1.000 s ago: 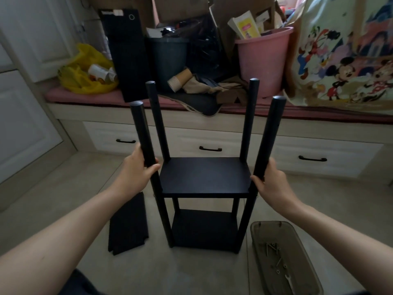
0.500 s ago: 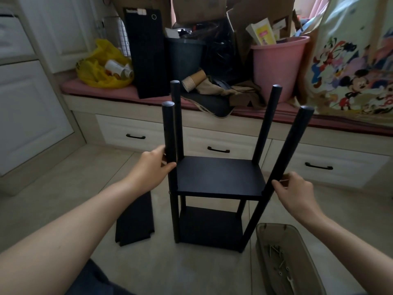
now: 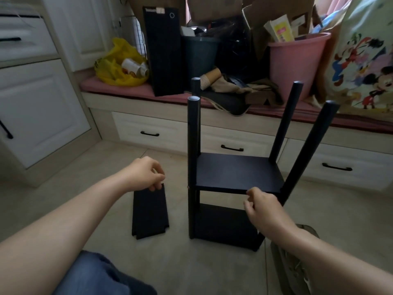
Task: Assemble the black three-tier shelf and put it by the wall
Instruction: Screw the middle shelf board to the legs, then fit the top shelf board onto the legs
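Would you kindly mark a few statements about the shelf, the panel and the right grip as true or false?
1. Two boards sit between the posts of the shelf. True.
2. A loose panel lies on the floor left of the shelf. True.
3. The right grip holds a post. False: it is by the front edge of the upper board, off the posts.
4. The pink bucket stands on the floor. False: it stands on the bench.
5. A board caps the posts. False: their tops are bare.
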The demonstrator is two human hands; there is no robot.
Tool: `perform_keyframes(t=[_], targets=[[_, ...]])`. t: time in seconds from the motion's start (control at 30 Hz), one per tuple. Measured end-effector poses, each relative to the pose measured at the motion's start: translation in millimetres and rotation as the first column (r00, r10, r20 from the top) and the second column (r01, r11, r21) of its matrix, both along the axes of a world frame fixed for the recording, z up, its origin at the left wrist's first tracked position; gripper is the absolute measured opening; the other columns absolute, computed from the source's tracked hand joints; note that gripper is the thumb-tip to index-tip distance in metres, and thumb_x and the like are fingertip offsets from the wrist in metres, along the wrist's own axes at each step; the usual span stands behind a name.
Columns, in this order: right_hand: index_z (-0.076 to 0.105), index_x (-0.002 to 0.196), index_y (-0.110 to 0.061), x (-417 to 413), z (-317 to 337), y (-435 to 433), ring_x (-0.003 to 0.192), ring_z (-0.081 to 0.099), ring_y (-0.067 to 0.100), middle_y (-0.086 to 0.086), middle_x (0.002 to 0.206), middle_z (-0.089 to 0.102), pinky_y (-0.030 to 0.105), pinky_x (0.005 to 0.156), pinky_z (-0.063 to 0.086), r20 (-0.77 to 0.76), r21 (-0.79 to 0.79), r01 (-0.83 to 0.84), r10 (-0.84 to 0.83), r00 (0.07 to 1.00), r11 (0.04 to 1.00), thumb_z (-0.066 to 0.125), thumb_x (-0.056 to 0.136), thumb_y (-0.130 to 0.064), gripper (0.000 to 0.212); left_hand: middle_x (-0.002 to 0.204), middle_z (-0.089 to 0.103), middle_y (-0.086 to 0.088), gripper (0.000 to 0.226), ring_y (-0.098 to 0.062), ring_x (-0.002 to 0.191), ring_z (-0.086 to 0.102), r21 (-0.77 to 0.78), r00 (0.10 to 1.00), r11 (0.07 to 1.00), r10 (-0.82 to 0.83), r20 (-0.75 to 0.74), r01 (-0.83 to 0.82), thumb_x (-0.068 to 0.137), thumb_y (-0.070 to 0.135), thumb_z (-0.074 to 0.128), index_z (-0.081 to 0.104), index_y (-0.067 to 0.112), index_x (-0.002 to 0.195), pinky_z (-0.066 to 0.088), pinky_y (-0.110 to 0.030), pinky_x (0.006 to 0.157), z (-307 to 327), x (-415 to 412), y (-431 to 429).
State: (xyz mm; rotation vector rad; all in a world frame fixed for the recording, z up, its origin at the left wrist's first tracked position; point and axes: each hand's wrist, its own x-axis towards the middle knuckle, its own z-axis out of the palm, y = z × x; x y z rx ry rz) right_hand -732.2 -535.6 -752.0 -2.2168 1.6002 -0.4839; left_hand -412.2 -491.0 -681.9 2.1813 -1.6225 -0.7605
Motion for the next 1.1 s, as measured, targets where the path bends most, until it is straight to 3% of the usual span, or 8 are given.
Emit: perform_keyframes(t=[0.17, 0.33, 0.5, 0.6, 0.73, 0.9, 0.97, 1.1], targets=[[0.056, 0.117, -0.015, 58, -10, 14, 0.096, 0.062, 0.017, 0.001, 0.108, 0.065, 0.034, 0.08, 0.056, -0.105, 0.045, -0.199, 0.202, 0.974, 0.979, 0.048, 0.101, -0.03, 0.023, 0.081, 0.077, 0.006, 0.009, -0.006, 0.071, 0.073, 0.116, 0.999, 0.993, 0.019, 0.031, -0.023, 0.1, 0.025, 0.06, 0.067, 0.021, 0.104, 0.047, -0.018, 0.058, -16, 34, 11], [0.056, 0.109, -0.013, 122, -27, 20, 0.083, 0.06, 0.019, 0.004, 0.103, 0.065, 0.028, 0.065, 0.046, -0.158, 0.138, -0.301, 0.321, 0.934, 0.944, 0.047, 0.102, -0.027, 0.018, 0.086, 0.075, 0.006, 0.009, -0.008, 0.076, 0.072, 0.108, 0.994, 0.989, 0.097, 0.054, -0.102, 0.1, 0.022, 0.06, 0.068, 0.02, 0.102, 0.051, -0.022, 0.063, -42, 74, 28], [0.051, 0.117, -0.007, 179, -66, 17, 0.099, 0.061, 0.034, 0.015, 0.109, 0.061, 0.037, 0.08, 0.049, -0.205, 0.311, -0.319, 0.391, 0.897, 0.895, 0.042, 0.102, -0.021, 0.024, 0.089, 0.074, 0.001, 0.009, -0.017, 0.081, 0.072, 0.151, 0.976, 0.966, 0.217, -0.037, -0.209, 0.1, 0.016, 0.058, 0.067, 0.015, 0.101, 0.054, -0.028, 0.071, -100, 109, 41], [0.052, 0.117, -0.005, 210, -98, 6, 0.1, 0.06, 0.036, 0.018, 0.109, 0.06, 0.034, 0.076, 0.044, -0.206, 0.398, -0.293, 0.396, 0.895, 0.869, 0.042, 0.101, -0.021, 0.025, 0.092, 0.074, 0.001, 0.008, -0.016, 0.081, 0.072, 0.18, 0.943, 0.945, 0.3, -0.142, -0.273, 0.096, 0.015, 0.061, 0.067, 0.019, 0.097, 0.054, -0.027, 0.068, -138, 119, 41], [0.055, 0.115, -0.003, 250, -145, -15, 0.101, 0.061, 0.035, 0.019, 0.111, 0.061, 0.035, 0.077, 0.046, -0.219, 0.502, -0.246, 0.397, 0.891, 0.829, 0.041, 0.101, -0.023, 0.029, 0.099, 0.069, 0.0, 0.014, -0.016, 0.085, 0.071, 0.226, 0.89, 0.913, 0.389, -0.24, -0.339, 0.096, 0.016, 0.063, 0.067, 0.015, 0.109, 0.055, -0.03, 0.076, -192, 130, 36], [0.047, 0.101, -0.014, 285, -202, -39, 0.081, 0.053, 0.022, 0.012, 0.114, 0.061, 0.031, 0.068, 0.042, -0.259, 0.553, -0.175, 0.367, 0.893, 0.815, 0.042, 0.104, -0.031, 0.018, 0.119, 0.067, -0.008, 0.03, -0.024, 0.107, 0.064, 0.28, 0.858, 0.879, 0.453, -0.24, -0.386, 0.096, 0.018, 0.063, 0.061, 0.012, 0.126, 0.048, -0.029, 0.088, -254, 144, 25], [0.044, 0.101, -0.015, 291, -222, -45, 0.084, 0.054, 0.022, 0.011, 0.115, 0.061, 0.031, 0.071, 0.043, -0.271, 0.564, -0.13, 0.331, 0.904, 0.816, 0.042, 0.103, -0.033, 0.018, 0.13, 0.062, -0.01, 0.039, -0.025, 0.116, 0.059, 0.324, 0.839, 0.861, 0.479, -0.259, -0.392, 0.097, 0.02, 0.063, 0.055, 0.01, 0.134, 0.043, -0.027, 0.089, -278, 146, 20], [0.045, 0.123, -0.011, 300, -256, -52, 0.107, 0.057, 0.027, 0.009, 0.127, 0.053, 0.038, 0.09, 0.049, -0.287, 0.602, -0.027, 0.248, 0.925, 0.798, 0.042, 0.103, -0.038, 0.033, 0.146, 0.051, -0.013, 0.057, -0.028, 0.13, 0.052, 0.384, 0.79, 0.829, 0.53, -0.307, -0.407, 0.098, 0.021, 0.062, 0.039, 0.009, 0.148, 0.041, -0.03, 0.095, -318, 147, 7]])
